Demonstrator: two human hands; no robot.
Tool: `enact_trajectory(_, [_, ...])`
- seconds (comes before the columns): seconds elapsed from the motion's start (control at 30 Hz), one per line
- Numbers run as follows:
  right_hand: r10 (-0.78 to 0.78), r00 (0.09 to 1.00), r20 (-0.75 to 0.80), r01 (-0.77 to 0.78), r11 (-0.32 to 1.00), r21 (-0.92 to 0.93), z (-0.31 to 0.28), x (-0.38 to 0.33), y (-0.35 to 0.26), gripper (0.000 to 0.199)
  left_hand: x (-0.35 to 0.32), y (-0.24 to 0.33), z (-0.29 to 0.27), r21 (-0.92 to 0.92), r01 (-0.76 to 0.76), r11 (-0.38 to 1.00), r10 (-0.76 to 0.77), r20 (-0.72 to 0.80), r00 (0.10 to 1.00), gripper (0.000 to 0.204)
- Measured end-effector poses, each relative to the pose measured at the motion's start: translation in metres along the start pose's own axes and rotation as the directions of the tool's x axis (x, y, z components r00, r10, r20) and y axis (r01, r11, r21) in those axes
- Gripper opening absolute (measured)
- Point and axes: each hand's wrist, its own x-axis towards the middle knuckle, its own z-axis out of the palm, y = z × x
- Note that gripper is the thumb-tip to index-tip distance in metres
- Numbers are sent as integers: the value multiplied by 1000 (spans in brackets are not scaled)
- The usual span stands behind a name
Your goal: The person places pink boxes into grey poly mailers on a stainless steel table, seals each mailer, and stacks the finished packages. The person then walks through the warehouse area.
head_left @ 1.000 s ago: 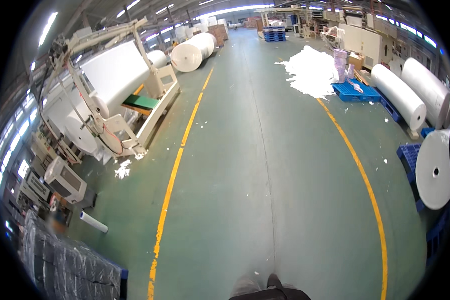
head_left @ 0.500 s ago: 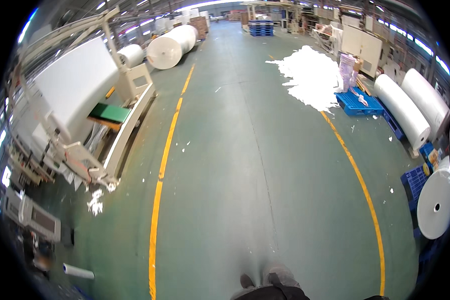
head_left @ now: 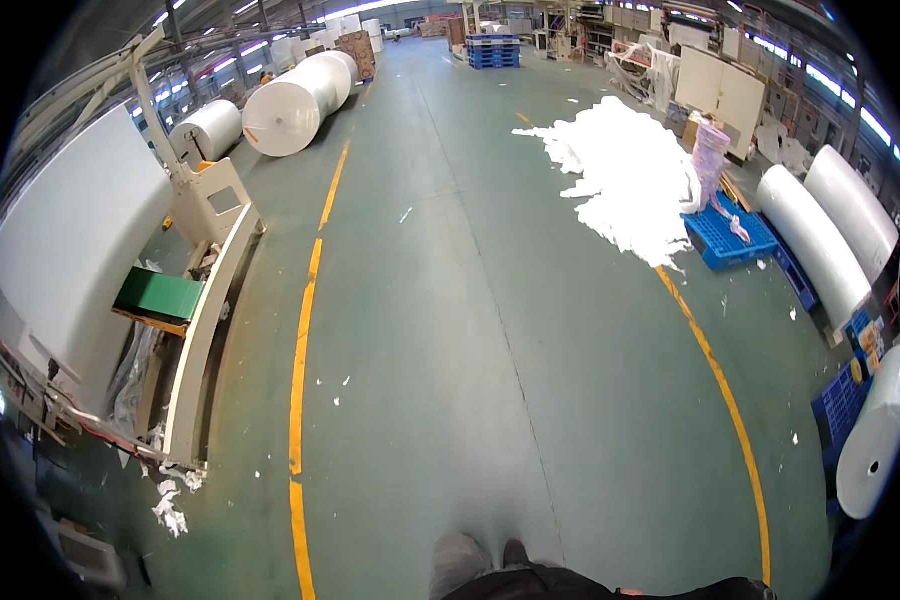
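Neither of my hands shows in the head view. Only my legs and shoes [head_left: 490, 570] appear at the bottom edge, standing on a green factory floor [head_left: 470, 330]. A yellow painted line [head_left: 302, 370] runs along the floor to my left, and a second yellow line [head_left: 715, 375] curves along my right. The nearest thing to my left is a cream-coloured machine frame [head_left: 205, 320] with a green plate [head_left: 160, 297] on it.
A huge white roll [head_left: 65, 250] sits in the machine at left. More white rolls [head_left: 290, 110] lie at the far left and along the right wall [head_left: 820, 240]. A heap of white scrap [head_left: 625, 175] lies beside a blue pallet [head_left: 728, 238]. Small white scraps [head_left: 170, 505] dot the floor.
The view has moved forward down the aisle. The machine at left and the white heap at right are nearer and larger, and the floor scraps by the machine have slid toward the bottom left.
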Motion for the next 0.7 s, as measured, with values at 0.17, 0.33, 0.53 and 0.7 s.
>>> enact_trajectory(0.17, [-14,996,91,55,881,-470,-102,166,-156,42,223,112,-82,-80,-46,996,50,44,998,36])
enact_trajectory(0.33, [-219,974,63,211,971,110,-166,267,-427,35,440,284,-232,42,-96,995,89,148,985,36])
enact_trajectory(0.53, [-225,972,61,144,785,602,-230,202,-811,29,630,509,-416,163,10,987,-56,282,958,36])
enact_trajectory(0.7, [-303,917,260,150,864,481,-346,337,-1055,30,873,669,-485,222,70,972,-141,322,936,36])
